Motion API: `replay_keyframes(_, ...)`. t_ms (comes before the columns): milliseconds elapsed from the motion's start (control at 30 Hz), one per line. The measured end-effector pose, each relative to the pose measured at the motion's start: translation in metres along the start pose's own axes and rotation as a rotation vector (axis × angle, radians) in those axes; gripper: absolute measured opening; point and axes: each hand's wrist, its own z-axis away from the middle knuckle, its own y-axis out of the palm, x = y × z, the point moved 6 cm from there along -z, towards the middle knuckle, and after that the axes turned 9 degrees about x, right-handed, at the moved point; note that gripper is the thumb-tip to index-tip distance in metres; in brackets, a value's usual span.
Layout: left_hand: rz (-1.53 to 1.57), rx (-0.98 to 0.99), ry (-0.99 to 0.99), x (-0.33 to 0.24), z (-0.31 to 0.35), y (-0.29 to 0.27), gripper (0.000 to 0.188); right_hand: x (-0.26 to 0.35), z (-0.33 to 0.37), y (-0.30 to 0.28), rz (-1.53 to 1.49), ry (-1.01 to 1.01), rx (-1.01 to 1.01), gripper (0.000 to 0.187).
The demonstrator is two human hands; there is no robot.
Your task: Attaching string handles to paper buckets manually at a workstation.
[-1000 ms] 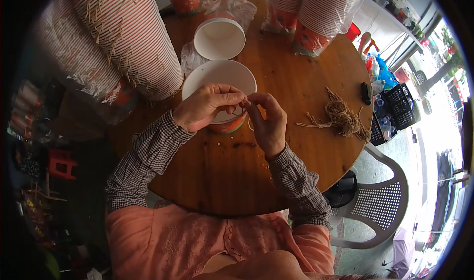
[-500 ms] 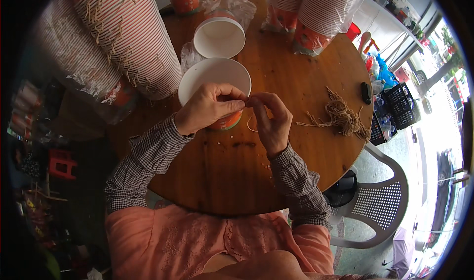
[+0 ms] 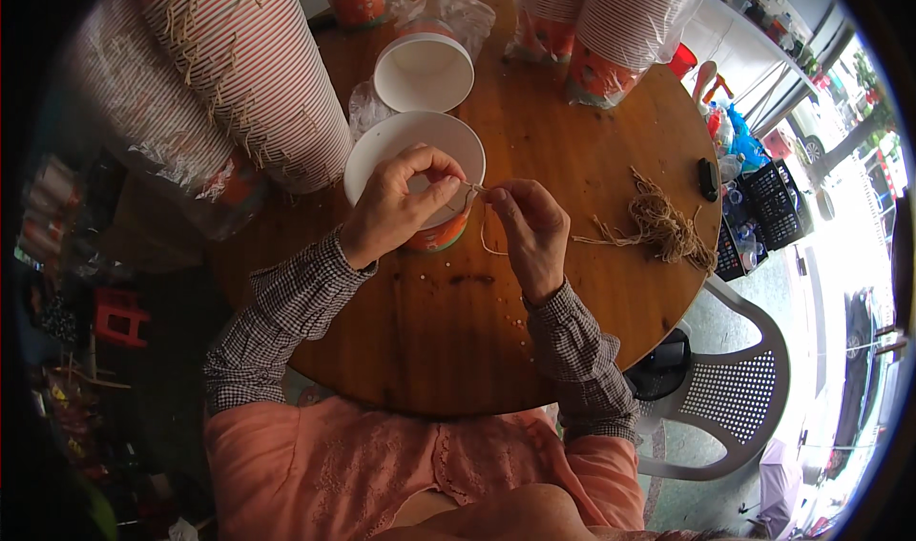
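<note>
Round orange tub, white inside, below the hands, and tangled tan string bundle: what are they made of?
Round orange tub: probably coated paperboard, smooth, from its white inside and printed outside; possibly plastic. Tan string bundle: likely plant fibre, matte, from its straw colour and wiry strands.

A smooth white paper tub [image 3: 393, 138] and a rough, fibrous twine bundle [image 3: 663, 221] on a softly glossy wooden table [image 3: 410, 350].
From here, the thin pale strand [image 3: 473, 188] looks matt and fibrous too; clear plastic film [image 3: 463, 18] shines in crinkles, the checked cloth sleeves [image 3: 305, 288] are creased and dull, the perforated chair [image 3: 733, 398] is smooth plastic, and the black lattice crate [image 3: 775, 203] looks like hard plastic.
</note>
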Motion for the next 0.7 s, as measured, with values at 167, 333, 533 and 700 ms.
replay_keyframes(167,-0.054,0.008,0.012,0.002,0.001,0.0,0.004,-0.004,0.0,-0.013,0.047,0.002,-0.045,0.009)
replay_keyframes(333,-0.086,-0.032,0.046,-0.001,0.003,-0.001,0.004,-0.003,0.0,-0.011,0.023,0.054,-0.024,0.009)
replay_keyframes(533,-0.165,0.059,0.051,-0.003,0.004,0.004,0.006,0.01,-0.005,-0.021,-0.066,0.007,-0.027,0.007)
replay_keyframes(700,-0.155,0.08,0.083,-0.017,-0.004,0.008,0.013,0.028,-0.004,-0.016,0.13,-0.021,0.024,0.007)
